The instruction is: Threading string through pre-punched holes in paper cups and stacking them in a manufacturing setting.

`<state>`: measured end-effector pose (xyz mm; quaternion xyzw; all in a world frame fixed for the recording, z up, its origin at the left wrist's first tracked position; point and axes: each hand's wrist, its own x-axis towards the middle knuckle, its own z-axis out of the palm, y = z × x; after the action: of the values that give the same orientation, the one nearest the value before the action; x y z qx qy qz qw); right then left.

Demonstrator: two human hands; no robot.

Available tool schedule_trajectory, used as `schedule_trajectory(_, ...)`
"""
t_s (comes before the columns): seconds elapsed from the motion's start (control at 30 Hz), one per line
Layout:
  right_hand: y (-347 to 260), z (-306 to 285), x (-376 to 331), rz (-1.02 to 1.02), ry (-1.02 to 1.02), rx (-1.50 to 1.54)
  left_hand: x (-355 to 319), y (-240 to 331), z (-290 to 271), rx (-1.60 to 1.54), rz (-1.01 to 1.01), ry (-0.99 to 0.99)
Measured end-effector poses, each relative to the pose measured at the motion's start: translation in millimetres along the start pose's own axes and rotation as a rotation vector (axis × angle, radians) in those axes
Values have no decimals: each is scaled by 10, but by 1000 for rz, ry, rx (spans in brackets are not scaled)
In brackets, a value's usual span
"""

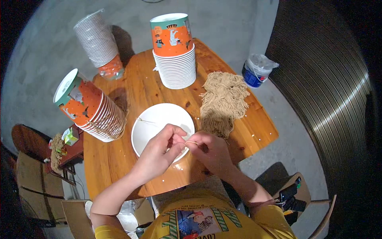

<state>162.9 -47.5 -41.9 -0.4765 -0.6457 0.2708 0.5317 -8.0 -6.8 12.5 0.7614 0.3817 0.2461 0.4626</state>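
Pinching thin strand (191, 142), fingertips (186, 145) overlapping, bowl (153, 119) half-covered.

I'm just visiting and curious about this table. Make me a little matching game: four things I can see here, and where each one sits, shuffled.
Things:
1. white bowl
2. pile of tan strings
3. tilted stack of paper cups
4. blue tub

Places:
A. on the floor beyond the table's right edge
B. at the table's left edge
C. on the table, right of the bowl
D. under both hands, left hand and right hand

Pairs: 1-D, 2-C, 3-B, 4-A
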Motion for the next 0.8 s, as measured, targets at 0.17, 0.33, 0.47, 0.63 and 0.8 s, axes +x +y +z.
schedule_trajectory(0.17, -15, -24, 11, 69, -41, -29, 4, -30, -35, -1, 28, -81)
schedule_trajectory(0.33, 48, 21, -23, 19, -9, -60, 19, -12, -44, -45, 9, -96)
schedule_trajectory(0.47, 15, 14, -33, 7, -13, -22, 40, -26, -37, -54, -5, -85)
schedule_trajectory(0.63, 95, 24, -37, -28, -16, -66, 33, -40, -35, -17, 13, -92)
schedule_trajectory(0.8, 98, 80, -49, -84, 45, -59, 46, -56, -31, 169, 111, -62)
